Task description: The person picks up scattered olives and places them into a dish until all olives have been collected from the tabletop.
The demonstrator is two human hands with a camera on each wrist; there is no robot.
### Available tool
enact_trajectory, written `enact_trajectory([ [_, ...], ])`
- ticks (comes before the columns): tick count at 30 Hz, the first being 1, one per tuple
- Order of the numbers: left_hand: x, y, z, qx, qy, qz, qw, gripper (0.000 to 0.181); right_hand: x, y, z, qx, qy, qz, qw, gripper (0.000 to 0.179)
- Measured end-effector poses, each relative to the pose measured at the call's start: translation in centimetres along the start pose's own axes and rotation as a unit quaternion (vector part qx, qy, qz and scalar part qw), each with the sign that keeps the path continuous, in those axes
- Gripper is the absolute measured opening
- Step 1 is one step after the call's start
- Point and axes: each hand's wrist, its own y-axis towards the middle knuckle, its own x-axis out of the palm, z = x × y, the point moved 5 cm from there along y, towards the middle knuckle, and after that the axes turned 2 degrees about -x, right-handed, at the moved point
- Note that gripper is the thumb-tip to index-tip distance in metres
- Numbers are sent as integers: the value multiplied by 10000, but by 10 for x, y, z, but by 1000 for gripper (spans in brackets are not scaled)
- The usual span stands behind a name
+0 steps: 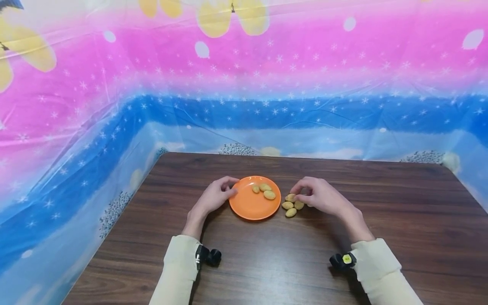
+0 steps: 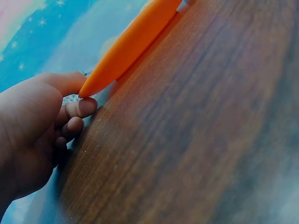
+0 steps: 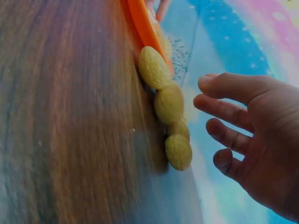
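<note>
An orange plate (image 1: 249,207) lies on the table with 3 wrinkled, yellow-green oval pieces (image 1: 269,195), like dried fruit, toward its far right side. My left hand (image 1: 215,195) holds the plate's left rim; in the left wrist view the thumb is above the rim (image 2: 117,60) and a finger beneath it. Right of the plate, several more oval pieces (image 1: 291,212) sit in a loose cluster on the table. Over that cluster is my right hand (image 1: 322,195). The right wrist view shows its fingers bent loosely, apart from the pieces (image 3: 169,103), with nothing between them.
The dark wooden table (image 1: 267,262) extends around the plate and cluster. A pink and blue patterned cloth (image 1: 267,84) hangs behind and at the sides. Each cream sleeve carries a small black wrist camera (image 1: 209,256) on its inner side.
</note>
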Motion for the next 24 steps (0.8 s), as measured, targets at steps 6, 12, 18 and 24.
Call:
enact_trajectory([
  [6, -1, 0, -1, -4, -20, 11, 10000, 33, -7, -6, 2, 87, 131, 160, 9997, 20],
  [12, -1, 1, -2, -14, 42, 42, 10000, 32, -10, -7, 7, 209, 126, 193, 9995, 21],
  [18, 0, 0, -1, -50, 28, 54, 10000, 32, -13, -12, 13, 306, 148, 228, 9992, 20],
  [24, 0, -1, 0, -78, -42, 27, 10000, 32, -15, -18, 21, 382, -23, 159, 9991, 20],
])
